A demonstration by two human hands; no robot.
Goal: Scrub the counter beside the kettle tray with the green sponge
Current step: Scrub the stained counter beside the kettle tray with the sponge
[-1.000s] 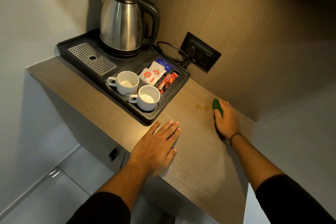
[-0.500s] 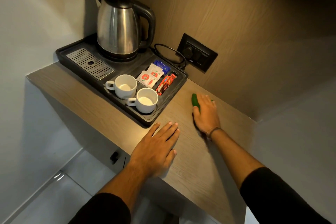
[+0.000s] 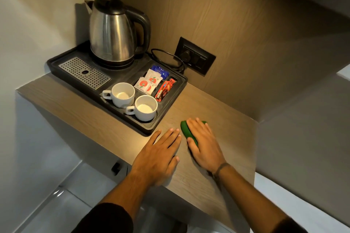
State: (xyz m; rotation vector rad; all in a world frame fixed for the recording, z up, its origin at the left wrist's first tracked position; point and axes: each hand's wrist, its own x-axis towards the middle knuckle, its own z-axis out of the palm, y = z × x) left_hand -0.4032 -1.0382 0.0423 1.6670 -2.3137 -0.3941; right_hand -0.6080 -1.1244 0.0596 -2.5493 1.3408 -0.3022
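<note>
My right hand (image 3: 203,143) presses flat on the green sponge (image 3: 185,131), which lies on the wooden counter (image 3: 223,119) just right of the black kettle tray (image 3: 168,108). Most of the sponge is hidden under my palm; only its left edge and far tip show. My left hand (image 3: 161,154) rests flat on the counter beside it, fingers spread slightly, holding nothing, near the tray's front corner.
The tray carries a steel kettle (image 3: 111,32), two white cups (image 3: 123,94) (image 3: 145,107), sachets (image 3: 149,82) and a perforated drip grate (image 3: 84,72). A black wall socket (image 3: 196,56) with the kettle cord sits behind. The counter's front edge drops to a pale floor.
My right hand has slid the sponge left and toward me, from near the back wall to right beside my left hand. The left hand has stayed put.
</note>
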